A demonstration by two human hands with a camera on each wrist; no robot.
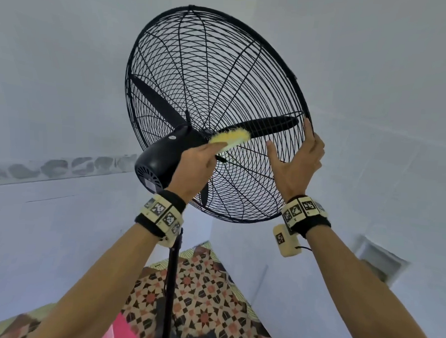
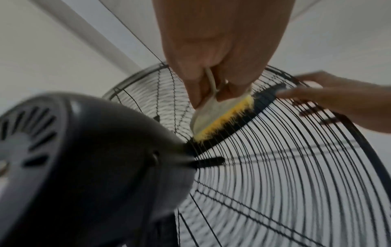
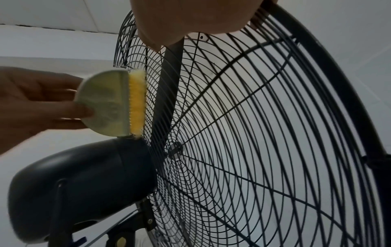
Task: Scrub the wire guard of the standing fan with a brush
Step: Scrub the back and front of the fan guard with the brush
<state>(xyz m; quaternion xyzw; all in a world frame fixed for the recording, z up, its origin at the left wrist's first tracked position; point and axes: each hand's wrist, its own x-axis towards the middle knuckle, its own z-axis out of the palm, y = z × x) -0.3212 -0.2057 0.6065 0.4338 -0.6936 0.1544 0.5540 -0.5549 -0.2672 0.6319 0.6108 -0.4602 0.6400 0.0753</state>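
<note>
Guard (image 1: 196, 71): black wire cage, rear half toward the viewer, tilted back and up on the pole (image 1: 170, 282). It sits overhead, against white walls. Concentric rings crossed by radial spokes; heavier rim band at the edge. Black blades (image 1: 268, 126) show through the wires. Wires look dark and even; dust cannot be judged at this sharpness.

Brush (image 1: 230, 140): pale half-round back, yellow bristles. In the right wrist view the bristles lie flat against the rear wires, just above the motor housing (image 1: 163, 158) and close to the hub.

Left hand (image 1: 196, 167): fingers and thumb curled round the brush back, grasping it. Left wrist view is motion-blurred, so a stroke is probably under way.

Right hand (image 1: 297, 159): fingers straight and spread; fingertips seem to lie on the wires near the rim, thumb apart. Nothing clasped; it steadies the cage.

Judgement on the step: keep the bristle face square to the wires and work outward along the spokes from hub to rim. Light pressure, so that the thin wires do not flex toward the blades. Keep the bracing hand opposite the stroke, or the head may swing on its pivot.
</note>
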